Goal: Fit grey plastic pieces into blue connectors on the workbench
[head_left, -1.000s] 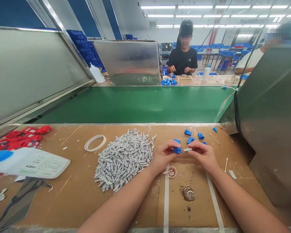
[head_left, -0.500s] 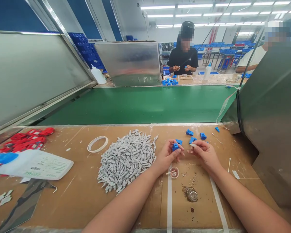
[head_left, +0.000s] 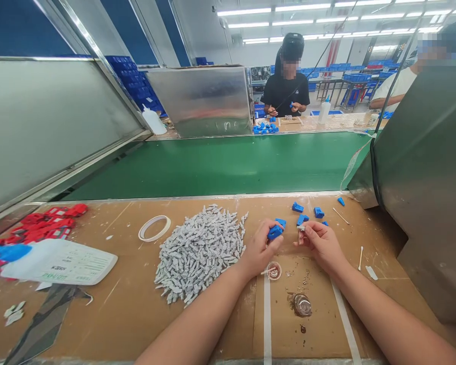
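A small blue plastic block [head_left: 274, 232] is pinched in my left hand [head_left: 259, 247]. My right hand [head_left: 322, 242] grips a small pale grey plastic piece [head_left: 301, 228] between thumb and fingertips, a short gap away from the block. Just beyond my hands lie several more blue blocks [head_left: 298, 207]. A heap of grey plastic pieces [head_left: 201, 253] spreads to the left of my left hand. Below my hands, a little round cup [head_left: 274, 270] with a stick in it stands by a tape strip, and a clear glass-like dish [head_left: 301, 305] sits nearer me amid dark drops.
A tape roll [head_left: 140, 234], a large white bottle [head_left: 68, 261] lying down and red parts [head_left: 41, 223] are at left. Cotton swabs [head_left: 361, 258] lie at right. A green conveyor belt [head_left: 220, 165] crosses ahead, metal panels [head_left: 433, 192] flank it, and a co-worker [head_left: 287, 91] sits beyond.
My left hand has turned the blue block to a tilted angle. The grey piece in my right hand has drawn slightly away from it. The view has shifted a little.
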Available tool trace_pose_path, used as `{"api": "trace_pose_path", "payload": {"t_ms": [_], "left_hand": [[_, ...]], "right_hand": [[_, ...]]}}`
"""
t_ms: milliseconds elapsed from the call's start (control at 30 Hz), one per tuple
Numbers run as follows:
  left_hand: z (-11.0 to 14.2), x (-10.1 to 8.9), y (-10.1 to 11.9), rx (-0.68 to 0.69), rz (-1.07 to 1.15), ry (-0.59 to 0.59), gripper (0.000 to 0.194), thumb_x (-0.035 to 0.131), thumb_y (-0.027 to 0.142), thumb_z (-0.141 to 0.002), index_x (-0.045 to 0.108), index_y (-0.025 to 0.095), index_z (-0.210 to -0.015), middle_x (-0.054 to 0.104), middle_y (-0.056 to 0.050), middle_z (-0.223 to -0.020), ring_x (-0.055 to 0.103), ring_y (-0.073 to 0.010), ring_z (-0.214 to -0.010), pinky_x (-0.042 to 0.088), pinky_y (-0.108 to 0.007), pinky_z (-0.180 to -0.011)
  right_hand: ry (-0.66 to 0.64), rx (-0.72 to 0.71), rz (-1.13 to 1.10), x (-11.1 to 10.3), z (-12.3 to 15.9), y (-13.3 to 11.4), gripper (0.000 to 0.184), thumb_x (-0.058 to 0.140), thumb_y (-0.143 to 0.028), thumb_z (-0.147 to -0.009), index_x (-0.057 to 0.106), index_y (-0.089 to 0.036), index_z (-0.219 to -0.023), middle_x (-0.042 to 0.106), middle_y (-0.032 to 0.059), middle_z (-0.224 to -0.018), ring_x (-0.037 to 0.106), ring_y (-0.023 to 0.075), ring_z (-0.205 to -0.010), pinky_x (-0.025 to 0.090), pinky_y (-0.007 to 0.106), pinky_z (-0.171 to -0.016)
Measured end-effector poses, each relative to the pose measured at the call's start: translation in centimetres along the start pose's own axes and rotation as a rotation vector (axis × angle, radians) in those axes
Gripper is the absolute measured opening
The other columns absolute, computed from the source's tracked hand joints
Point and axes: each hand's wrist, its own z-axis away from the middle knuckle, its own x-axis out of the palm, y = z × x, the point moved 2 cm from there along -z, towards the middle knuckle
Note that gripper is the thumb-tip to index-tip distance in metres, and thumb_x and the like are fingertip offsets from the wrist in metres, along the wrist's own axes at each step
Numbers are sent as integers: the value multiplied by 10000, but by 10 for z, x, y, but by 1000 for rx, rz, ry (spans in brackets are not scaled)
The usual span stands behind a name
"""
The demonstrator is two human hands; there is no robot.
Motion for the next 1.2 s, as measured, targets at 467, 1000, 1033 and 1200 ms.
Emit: {"api": "trace_pose_path", "payload": {"t_ms": [467, 1000, 1033, 1200], "left_hand": [[-2, 0, -7, -46, 420, 15, 252, 752, 367, -902, 707, 175, -1059, 662, -94, -1084, 664, -189, -892, 554, -306, -788], [0, 0, -10, -192, 260, -199, 446, 611, 584, -944, 638, 170, -1107, 601, -39, -934, 512, -164, -800, 426, -269, -725], [0, -1, -10, -183, 226, -211, 461, 595, 601, -946, 637, 170, -1105, 611, -49, -959, 527, -181, -844, 437, -280, -760], [0, -1, -5, -142, 51, -268, 440, 472, 598, -1004, 602, 192, -1110, 617, -40, -974, 538, -191, -882, 444, -294, -820]], "right_hand": [[-8, -455, 509, -3, 10, -18, 78, 823, -305, -877, 799, -249, -926, 739, 47, -837, 697, 198, -726, 605, 314, -663], [-351, -876, 912, 9, 19, -49, 308, 534, -177, -1052, 735, -261, -1269, 752, 95, -1027, 720, 202, -892, 612, 318, -757], [-364, -873, 914, 8, 18, -48, 306, 525, -187, -1056, 734, -256, -1267, 749, 99, -1025, 718, 203, -894, 612, 321, -759], [-453, -861, 942, 2, 13, -38, 326, 488, -193, -1070, 713, -248, -1301, 743, 108, -1048, 711, 199, -922, 610, 321, -784]]}}
